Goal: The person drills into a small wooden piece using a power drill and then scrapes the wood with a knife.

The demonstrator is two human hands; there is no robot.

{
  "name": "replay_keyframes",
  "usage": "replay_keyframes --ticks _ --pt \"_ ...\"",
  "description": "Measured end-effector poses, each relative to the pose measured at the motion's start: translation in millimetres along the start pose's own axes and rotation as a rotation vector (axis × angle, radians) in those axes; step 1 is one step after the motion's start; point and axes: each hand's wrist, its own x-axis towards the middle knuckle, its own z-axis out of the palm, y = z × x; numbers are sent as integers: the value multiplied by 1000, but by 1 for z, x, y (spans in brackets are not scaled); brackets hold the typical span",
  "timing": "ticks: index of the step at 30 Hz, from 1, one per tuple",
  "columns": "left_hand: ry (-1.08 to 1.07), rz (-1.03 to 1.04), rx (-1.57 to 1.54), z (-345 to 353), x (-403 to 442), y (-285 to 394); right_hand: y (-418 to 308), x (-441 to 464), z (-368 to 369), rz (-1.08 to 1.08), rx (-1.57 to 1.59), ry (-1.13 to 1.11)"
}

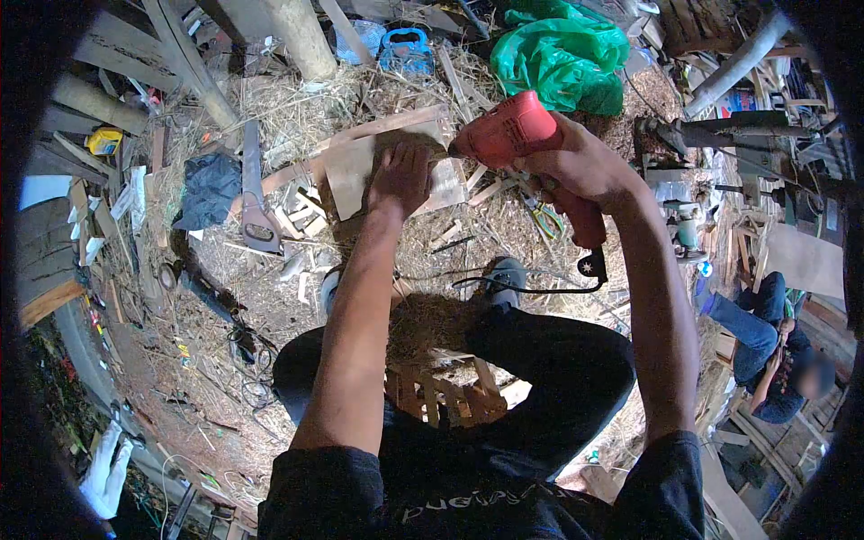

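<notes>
The right hand [576,162] has its fingers around the drill [517,126]; the left hand [400,184] lies flat, ungripping, on the board [344,184] before the feet. Seemingly lining up; next calls for steady bracing.

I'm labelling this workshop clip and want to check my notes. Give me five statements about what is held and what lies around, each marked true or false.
1. The right hand grips a red drill. True.
2. A handsaw lies beside a black plastic bag. True.
3. The left hand holds the handsaw. False: it rests on a wooden board.
4. A green plastic bag lies farther from the person than the board does. True.
5. The drill is cordless. False: a black cord runs from its handle end.
</notes>
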Motion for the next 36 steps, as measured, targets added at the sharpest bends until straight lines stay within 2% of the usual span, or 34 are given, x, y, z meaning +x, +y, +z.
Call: replay_keyframes --ticks 4,10,16,22,25,28,31,35,36 --pt "62 28 -1 1 1 0 -1 -2 -1 75 12 19" --pt "-87 -36 -47 -2 1 1 2 1 0 86 2 9" --pt "56 27 14 12 2 -3 -1 -2 1 83 9 8" --pt "31 -38 -38 2 0 3 -2 -6 3 54 14 30" --pt "-50 30 67 -8 3 4 2 -5 4 99 -5 40" --pt "58 82 123 -21 -1 11 -2 -9 11 154 85 11" --pt "118 81 64 -24 2 11 -13 -15 11 109 123 9" --pt "226 74 0 -13 0 7 -21 -29 6 81 82 78" --pt "207 74 55 -13 -1 8 -35 -36 5 95 -62 100"
